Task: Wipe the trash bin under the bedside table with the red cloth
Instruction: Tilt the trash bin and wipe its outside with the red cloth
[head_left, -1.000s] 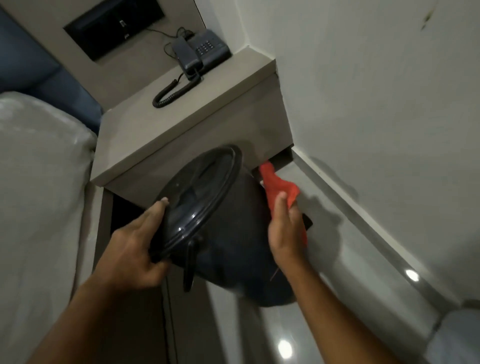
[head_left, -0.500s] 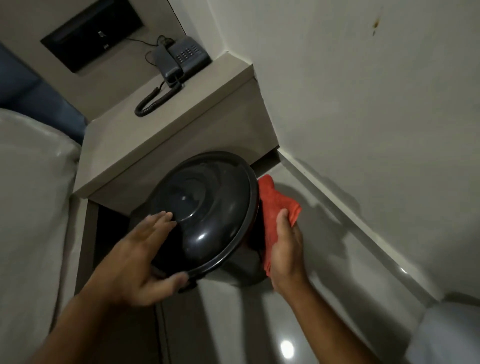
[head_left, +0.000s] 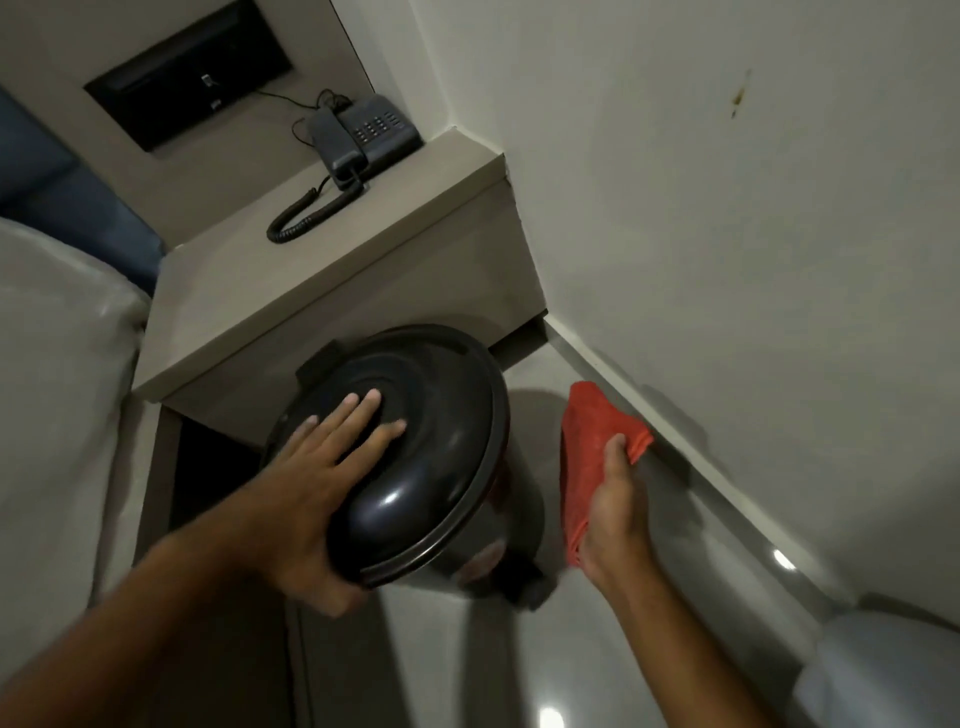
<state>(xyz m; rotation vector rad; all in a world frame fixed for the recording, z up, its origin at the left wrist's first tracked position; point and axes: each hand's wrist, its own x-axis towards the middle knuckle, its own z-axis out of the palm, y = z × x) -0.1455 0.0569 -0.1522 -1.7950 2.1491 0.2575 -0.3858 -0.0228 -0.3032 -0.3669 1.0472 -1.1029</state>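
Observation:
The black trash bin (head_left: 441, 441) with its round domed lid stands upright on the floor in front of the beige bedside table (head_left: 322, 291). My left hand (head_left: 317, 478) lies flat on the lid, fingers spread, thumb wrapped under the lid's near rim. My right hand (head_left: 613, 499) holds the folded red cloth (head_left: 587, 457) to the right of the bin, a short gap away from its side. The bin's lower body is mostly hidden beneath the lid.
A dark telephone (head_left: 363, 135) with a coiled cord sits at the back of the bedside table. A white wall (head_left: 727, 208) with a skirting board runs close on the right. The bed (head_left: 57, 415) fills the left. Glossy floor tiles (head_left: 467, 665) lie below.
The bin has swung from tilted to upright. My left hand shifted from its rim onto the lid top. My right hand with the cloth has come off the bin's side, moving right.

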